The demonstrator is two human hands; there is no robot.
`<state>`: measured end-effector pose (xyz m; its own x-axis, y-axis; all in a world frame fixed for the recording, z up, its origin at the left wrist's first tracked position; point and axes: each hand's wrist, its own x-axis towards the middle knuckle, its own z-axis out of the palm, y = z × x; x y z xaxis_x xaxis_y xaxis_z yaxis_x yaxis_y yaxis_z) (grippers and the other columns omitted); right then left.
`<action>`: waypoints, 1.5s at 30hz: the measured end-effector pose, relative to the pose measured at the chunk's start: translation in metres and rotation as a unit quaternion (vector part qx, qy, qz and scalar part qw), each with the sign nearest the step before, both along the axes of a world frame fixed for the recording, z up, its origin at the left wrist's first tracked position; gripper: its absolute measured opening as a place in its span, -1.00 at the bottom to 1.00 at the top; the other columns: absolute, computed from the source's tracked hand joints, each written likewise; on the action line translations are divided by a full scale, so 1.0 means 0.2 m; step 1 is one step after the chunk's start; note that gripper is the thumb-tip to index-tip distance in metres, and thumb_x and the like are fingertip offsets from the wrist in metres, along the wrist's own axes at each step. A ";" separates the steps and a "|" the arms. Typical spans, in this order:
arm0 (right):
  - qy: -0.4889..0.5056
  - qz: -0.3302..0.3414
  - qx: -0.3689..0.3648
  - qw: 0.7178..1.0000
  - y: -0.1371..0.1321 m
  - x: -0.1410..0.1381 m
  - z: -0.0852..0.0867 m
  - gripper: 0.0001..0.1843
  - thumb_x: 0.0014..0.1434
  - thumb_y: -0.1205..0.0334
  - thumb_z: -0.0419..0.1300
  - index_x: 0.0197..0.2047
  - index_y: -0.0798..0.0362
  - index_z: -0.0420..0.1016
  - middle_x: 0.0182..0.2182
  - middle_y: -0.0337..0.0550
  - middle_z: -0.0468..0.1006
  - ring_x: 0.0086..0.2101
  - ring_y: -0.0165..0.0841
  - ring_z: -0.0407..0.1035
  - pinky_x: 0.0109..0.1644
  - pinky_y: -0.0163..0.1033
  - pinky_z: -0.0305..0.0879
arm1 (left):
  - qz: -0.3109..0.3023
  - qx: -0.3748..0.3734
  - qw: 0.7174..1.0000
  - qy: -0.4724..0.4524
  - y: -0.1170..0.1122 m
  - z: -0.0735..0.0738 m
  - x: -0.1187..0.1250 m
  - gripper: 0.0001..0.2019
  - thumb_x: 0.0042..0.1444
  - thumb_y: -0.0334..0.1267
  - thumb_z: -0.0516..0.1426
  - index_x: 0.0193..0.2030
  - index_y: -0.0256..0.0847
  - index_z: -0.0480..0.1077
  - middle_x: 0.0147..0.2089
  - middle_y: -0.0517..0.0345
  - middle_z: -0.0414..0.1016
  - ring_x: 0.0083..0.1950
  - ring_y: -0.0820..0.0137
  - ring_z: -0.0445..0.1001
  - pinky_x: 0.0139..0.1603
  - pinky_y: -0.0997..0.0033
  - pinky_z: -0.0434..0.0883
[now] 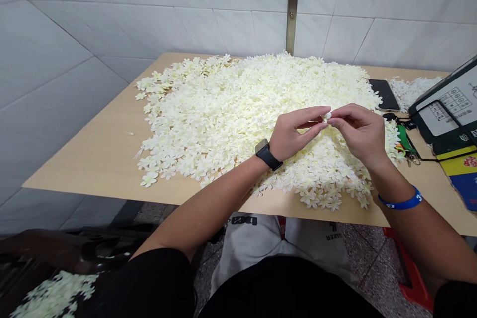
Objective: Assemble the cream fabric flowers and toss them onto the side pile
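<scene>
A wide heap of cream-white fabric flower petals (231, 109) covers most of the wooden table (93, 159). Above the heap's near right side, my left hand (294, 134) and my right hand (359, 129) meet fingertip to fingertip. Both pinch one small white flower piece (328, 116) between thumb and fingers. A black watch sits on my left wrist and a blue band on my right wrist.
A black phone (383, 94) lies at the back right beside a smaller pile of white pieces (413, 89). Keys with a green tag (404, 141), a dark tablet-like board (450, 104) and a blue-yellow packet (465, 174) crowd the right edge. More petals (55, 293) lie low at my left.
</scene>
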<state>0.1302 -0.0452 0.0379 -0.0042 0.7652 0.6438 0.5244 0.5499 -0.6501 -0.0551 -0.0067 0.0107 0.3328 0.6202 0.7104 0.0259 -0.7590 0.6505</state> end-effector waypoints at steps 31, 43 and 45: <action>-0.016 0.015 0.027 0.999 -0.01 0.01 0.02 -0.88 0.22 0.26 0.33 -0.36 -0.11 0.64 -0.37 -0.23 0.66 -0.33 -0.27 0.51 -0.19 -0.06 0.47 | -0.021 -0.016 1.000 -0.011 -0.01 0.01 0.00 -0.68 0.28 -0.14 0.25 0.14 -0.09 0.57 0.12 0.12 0.66 -0.05 0.46 0.68 0.05 0.40 0.69; -0.009 0.001 0.005 1.000 -0.01 0.01 0.01 -0.86 0.23 0.27 0.29 -0.38 -0.07 0.60 -0.41 -0.21 0.61 -0.37 -0.30 0.49 -0.23 -0.10 0.43 | -0.019 -0.016 1.000 0.010 0.00 0.00 0.00 -0.66 0.27 -0.07 0.25 0.14 -0.04 0.57 0.12 0.13 0.66 -0.02 0.42 0.68 0.05 0.36 0.69; -0.009 0.006 0.005 1.000 -0.01 0.01 0.01 -0.87 0.25 0.26 0.27 -0.36 -0.06 0.58 -0.40 -0.21 0.60 -0.37 -0.30 0.48 -0.23 -0.12 0.42 | -0.023 -0.011 1.000 0.012 0.00 0.00 0.00 -0.67 0.29 -0.08 0.24 0.15 -0.04 0.57 0.13 0.13 0.65 0.00 0.40 0.68 0.07 0.35 0.68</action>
<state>0.1313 -0.0475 0.0397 -0.0253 0.7580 0.6518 0.5288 0.5634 -0.6347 -0.0560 -0.0062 0.0113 0.3778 0.6197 0.6879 0.0063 -0.7447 0.6674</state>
